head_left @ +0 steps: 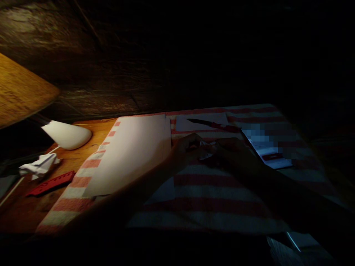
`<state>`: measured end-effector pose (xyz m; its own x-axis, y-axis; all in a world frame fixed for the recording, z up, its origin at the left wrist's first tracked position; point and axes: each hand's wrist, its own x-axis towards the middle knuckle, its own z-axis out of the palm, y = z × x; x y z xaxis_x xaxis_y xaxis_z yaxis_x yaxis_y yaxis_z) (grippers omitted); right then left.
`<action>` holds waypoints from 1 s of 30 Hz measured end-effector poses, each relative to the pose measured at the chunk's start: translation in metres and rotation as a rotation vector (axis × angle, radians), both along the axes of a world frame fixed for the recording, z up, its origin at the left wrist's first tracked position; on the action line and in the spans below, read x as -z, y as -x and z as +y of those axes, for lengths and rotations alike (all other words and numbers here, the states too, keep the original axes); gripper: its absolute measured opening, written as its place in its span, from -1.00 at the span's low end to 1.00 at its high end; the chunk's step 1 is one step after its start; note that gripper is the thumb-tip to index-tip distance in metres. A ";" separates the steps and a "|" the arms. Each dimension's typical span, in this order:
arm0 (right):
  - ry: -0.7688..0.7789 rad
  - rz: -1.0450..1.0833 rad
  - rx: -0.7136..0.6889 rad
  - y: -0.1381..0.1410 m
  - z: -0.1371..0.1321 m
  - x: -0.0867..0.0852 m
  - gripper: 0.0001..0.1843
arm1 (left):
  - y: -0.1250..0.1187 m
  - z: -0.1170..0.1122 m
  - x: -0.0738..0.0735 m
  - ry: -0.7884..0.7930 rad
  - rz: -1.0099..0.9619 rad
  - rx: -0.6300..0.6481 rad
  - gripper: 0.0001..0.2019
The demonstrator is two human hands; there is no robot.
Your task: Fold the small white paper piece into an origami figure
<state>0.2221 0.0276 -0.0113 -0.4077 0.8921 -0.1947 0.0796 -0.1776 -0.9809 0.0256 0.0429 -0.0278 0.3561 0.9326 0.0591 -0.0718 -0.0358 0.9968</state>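
The scene is very dim. My left hand (185, 149) and my right hand (231, 150) meet over a red and white striped cloth (210, 192), both pinching a small folded piece of white paper (206, 149) between their fingers. A large white sheet (133, 151) lies just left of my left hand. Behind the hands lies a knife with a red handle (213, 124) on a smaller white sheet (194, 123).
A phone or card with a lit screen (267, 146) lies right of the hands. On the wooden table at left are a white lamp head (68, 135), a crumpled paper (40, 165) and a red ruler (51, 183). A wooden lampshade or board (19, 92) overhangs the far left.
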 end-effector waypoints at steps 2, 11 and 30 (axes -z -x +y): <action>-0.019 0.119 0.012 0.000 0.001 0.003 -0.56 | 0.000 0.002 0.003 0.066 -0.073 -0.036 -0.76; -0.034 0.300 0.004 0.002 0.004 0.004 -0.74 | 0.004 0.007 -0.002 0.332 -0.282 -0.058 -0.77; 0.284 0.462 0.075 -0.004 0.012 0.009 -0.73 | 0.004 0.007 -0.002 0.310 -0.375 -0.047 -0.84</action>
